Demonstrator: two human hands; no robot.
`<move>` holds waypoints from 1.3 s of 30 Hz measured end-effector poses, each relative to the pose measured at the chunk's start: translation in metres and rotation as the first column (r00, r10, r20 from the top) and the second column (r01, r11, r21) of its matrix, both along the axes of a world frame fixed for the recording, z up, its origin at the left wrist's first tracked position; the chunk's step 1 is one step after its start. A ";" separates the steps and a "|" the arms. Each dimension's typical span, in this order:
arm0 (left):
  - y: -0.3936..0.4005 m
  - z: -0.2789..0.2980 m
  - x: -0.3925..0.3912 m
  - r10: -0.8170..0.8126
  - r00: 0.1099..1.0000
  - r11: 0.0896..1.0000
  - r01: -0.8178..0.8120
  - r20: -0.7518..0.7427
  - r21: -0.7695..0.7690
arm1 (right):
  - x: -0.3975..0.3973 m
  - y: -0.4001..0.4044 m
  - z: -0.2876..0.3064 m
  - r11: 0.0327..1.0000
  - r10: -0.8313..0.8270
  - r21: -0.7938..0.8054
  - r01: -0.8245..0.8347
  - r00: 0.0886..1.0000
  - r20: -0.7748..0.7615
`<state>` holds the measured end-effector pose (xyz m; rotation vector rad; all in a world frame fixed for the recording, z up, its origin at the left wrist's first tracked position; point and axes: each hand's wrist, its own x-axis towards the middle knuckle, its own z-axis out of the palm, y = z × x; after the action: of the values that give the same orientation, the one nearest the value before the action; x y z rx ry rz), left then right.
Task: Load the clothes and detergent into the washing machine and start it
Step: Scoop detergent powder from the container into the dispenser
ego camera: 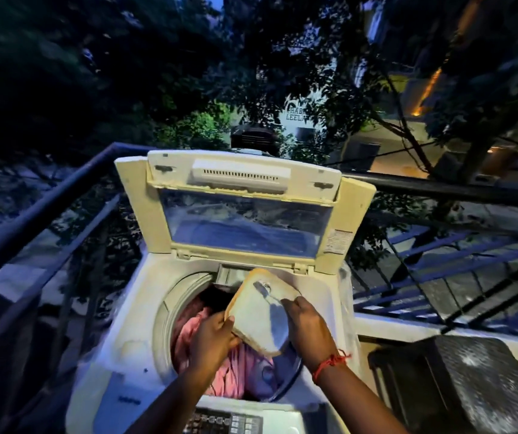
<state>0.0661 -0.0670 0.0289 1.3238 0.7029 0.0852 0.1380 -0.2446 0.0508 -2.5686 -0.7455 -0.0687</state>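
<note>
Clearly mid-detergent step, judging by the scene. Left hand (212, 338) clamped on the lower left edge of a shallow tub (259, 311), tilted so its open face looks up toward the camera. Right hand (306, 325) closed on the handle of a small scoop (265, 291) lying inside the tub, bowl end pointing away and up-left, handle running back toward the right palm. Pale powder (271, 327) spread across the tub floor, mostly below the scoop.

Directly beneath both hands, the open drum of the washing machine (145, 308), with pink clothes (236, 368) already piled inside and just under the left wrist. Beyond the fingertips, past the far rim of the tub, a recessed dispenser slot (231, 274) at the back of the opening; lid (245, 211) raised upright behind it. Nearest the body, under the forearms, the button panel (223, 422), untouched.

Key relation: scoop's long axis running diagonally from right hand toward the slot, so the right hand is the nearer one for lifting powder forward and slightly left. Likely next: fill the scoop, tip it beyond the tub rim. Spill risk onto the machine top if the tub tilts further. Powder amount in the scoop too small to tell.
</note>
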 end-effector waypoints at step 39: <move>0.095 -0.030 -0.046 0.175 0.971 0.945 -0.119 -0.164 0.305 | -0.081 0.174 -0.038 0.639 0.092 0.506 0.579 0.596 -0.798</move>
<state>0.0197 0.0275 -0.0012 1.5757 0.9799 0.1925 0.0566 -0.0703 0.0128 -1.5974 0.0739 0.5246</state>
